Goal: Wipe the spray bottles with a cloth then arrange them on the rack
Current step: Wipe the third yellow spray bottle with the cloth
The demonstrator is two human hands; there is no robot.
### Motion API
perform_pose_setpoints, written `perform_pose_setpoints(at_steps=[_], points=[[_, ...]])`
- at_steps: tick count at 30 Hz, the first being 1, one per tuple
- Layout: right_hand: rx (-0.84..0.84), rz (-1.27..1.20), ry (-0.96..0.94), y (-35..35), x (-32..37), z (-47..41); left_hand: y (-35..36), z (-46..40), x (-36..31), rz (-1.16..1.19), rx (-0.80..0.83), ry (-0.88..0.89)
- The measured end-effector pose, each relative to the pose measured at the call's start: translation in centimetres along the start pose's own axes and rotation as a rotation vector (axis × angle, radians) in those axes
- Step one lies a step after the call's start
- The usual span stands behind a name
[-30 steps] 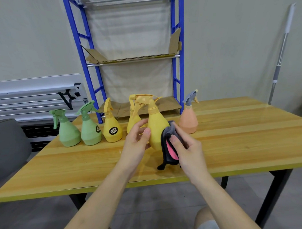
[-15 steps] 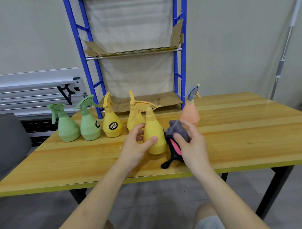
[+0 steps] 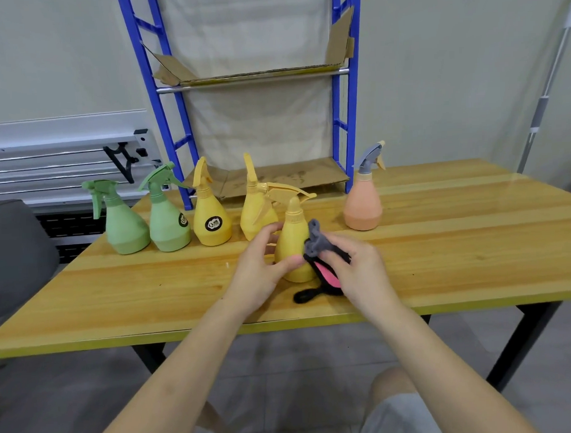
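The left hand (image 3: 263, 269) holds a yellow plastic spray bottle (image 3: 293, 245) standing on the yellow wooden table (image 3: 456, 242). The right hand (image 3: 360, 272) presses a grey, black and pink cloth (image 3: 321, 257) against its side. Behind stands a blue metal rack (image 3: 345, 117).

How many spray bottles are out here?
6, all on the table: two green at left, two yellow beside them, one yellow being wiped, one orange at right.

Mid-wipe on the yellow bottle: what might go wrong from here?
1. The held bottle stands right by another yellow bottle; its trigger overlaps it, so a twist may topple that one.
2. The cloth trails a loop onto the table and might snag.
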State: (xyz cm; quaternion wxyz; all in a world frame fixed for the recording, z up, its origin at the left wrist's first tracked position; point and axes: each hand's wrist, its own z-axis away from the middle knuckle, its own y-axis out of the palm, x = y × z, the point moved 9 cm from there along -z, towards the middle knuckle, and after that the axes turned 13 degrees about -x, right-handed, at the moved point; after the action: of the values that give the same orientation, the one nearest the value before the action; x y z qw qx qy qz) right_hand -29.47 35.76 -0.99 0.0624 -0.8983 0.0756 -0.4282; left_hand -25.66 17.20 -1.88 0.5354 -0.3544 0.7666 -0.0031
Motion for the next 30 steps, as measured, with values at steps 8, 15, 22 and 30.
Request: perform_pose_setpoints(at_steps=[8,15,22,30], points=[[0.052,-0.155,0.171,-0.1,0.1,-1.7,0.5,0.0,0.7,0.035,0.108,-0.05],[0.098,-0.103,0.171,0.6,-0.3,-0.6,0.4,0.1,0.2,-0.146,0.139,0.005],[0.077,-0.075,0.142,0.5,0.0,-0.3,0.1,0.3,-1.0,-0.138,-0.073,0.002],[-0.021,-0.207,0.14,0.2,0.7,-2.6,0.6,0.1,-1.3,-0.037,0.072,0.007]])
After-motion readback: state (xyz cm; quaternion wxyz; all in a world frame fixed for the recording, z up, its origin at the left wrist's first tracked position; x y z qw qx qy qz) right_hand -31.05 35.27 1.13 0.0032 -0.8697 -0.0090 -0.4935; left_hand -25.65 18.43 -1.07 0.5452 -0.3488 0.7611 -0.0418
